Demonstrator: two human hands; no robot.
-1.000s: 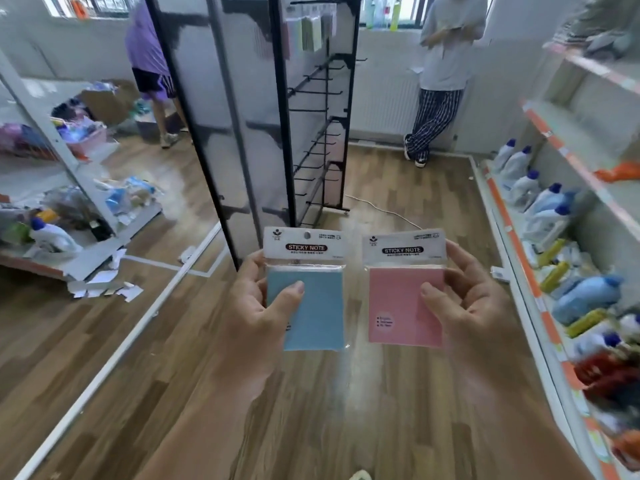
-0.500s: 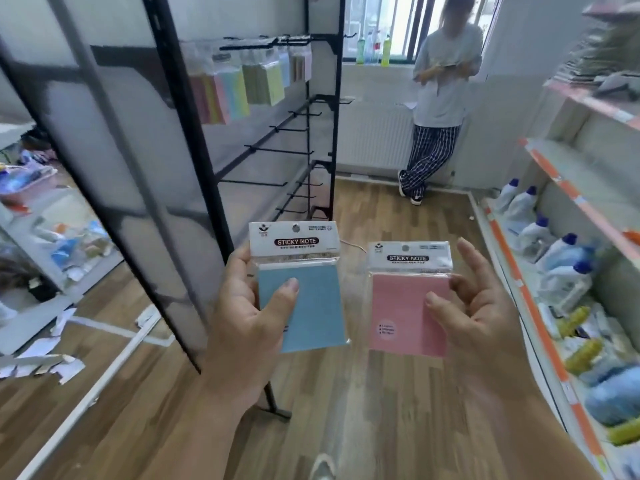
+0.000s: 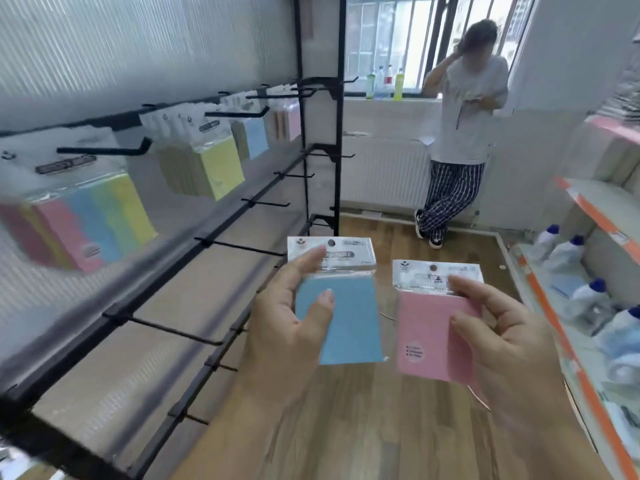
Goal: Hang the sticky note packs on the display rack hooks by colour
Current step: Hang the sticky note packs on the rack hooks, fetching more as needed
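My left hand (image 3: 287,327) grips a blue sticky note pack (image 3: 346,313) with the thumb across its front. My right hand (image 3: 502,337) pinches a pink sticky note pack (image 3: 426,337) beside it. Both packs are upright at chest height, to the right of the black display rack (image 3: 320,150). On the rack's top row hang multicolour packs (image 3: 86,216), yellow packs (image 3: 211,168), blue packs (image 3: 254,136) and pink packs (image 3: 287,121). The lower rows of hooks (image 3: 173,330) are bare.
A person (image 3: 460,133) stands against the radiator under the window at the back. A shelf (image 3: 595,216) on the right holds several white bottles with blue caps (image 3: 585,296). Wooden floor (image 3: 381,427) lies between the rack and that shelf.
The view has closed in on the rack, which now fills the left side with its hanging packs. Both hands still hold their packs, the pink one now tilted slightly.
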